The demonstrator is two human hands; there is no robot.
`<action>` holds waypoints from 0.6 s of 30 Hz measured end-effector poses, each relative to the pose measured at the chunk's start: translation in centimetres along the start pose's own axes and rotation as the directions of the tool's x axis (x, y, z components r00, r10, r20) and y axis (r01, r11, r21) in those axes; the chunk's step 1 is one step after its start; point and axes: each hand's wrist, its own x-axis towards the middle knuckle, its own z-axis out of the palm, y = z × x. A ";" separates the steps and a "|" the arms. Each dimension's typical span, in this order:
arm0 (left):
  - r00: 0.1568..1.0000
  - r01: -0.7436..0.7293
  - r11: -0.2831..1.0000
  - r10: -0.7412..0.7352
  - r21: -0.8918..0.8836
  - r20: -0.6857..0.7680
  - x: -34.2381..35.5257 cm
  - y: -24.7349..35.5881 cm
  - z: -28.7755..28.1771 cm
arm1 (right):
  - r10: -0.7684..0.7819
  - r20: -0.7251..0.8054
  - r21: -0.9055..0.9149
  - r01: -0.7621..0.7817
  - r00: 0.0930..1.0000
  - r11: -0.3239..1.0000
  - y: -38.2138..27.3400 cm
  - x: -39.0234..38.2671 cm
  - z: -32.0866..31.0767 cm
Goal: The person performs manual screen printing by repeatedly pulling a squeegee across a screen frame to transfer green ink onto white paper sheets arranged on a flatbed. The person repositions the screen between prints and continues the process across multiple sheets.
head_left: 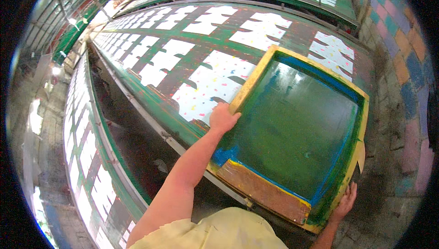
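Note:
A large screen printing frame with yellow edges and a dark green mesh lies over the near end of the long table, in front of my body. My left hand is closed round its left edge. My right hand is at its lower right edge, the fingers against the outer side and the thumb mostly hidden. Inside the frame, along the near edge, rests a brown wooden squeegee. Blue ink is smeared beside it. White cut fabric pieces with small coloured spots lie on the table left of the frame.
More white pieces run in rows down the long green table. A parallel table stands on the left across a dark aisle, another beyond. A painted brick wall rises close on the right.

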 end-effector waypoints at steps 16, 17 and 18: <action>0.975 0.133 0.975 -0.096 -0.179 0.201 1.1 -0.4 -2.1 | -0.228 0.264 0.282 0.151 0.937 0.948 -11.5 1.9 -0.5; 0.976 0.126 0.974 -0.088 -0.190 0.201 1.2 -0.3 -2.8 | -0.364 0.263 0.064 0.360 0.893 0.931 -13.1 1.9 -0.1; 0.977 0.119 0.973 -0.079 -0.196 0.200 1.4 -0.4 -3.7 | -0.489 0.283 -0.150 0.542 0.825 0.827 -14.5 2.2 0.3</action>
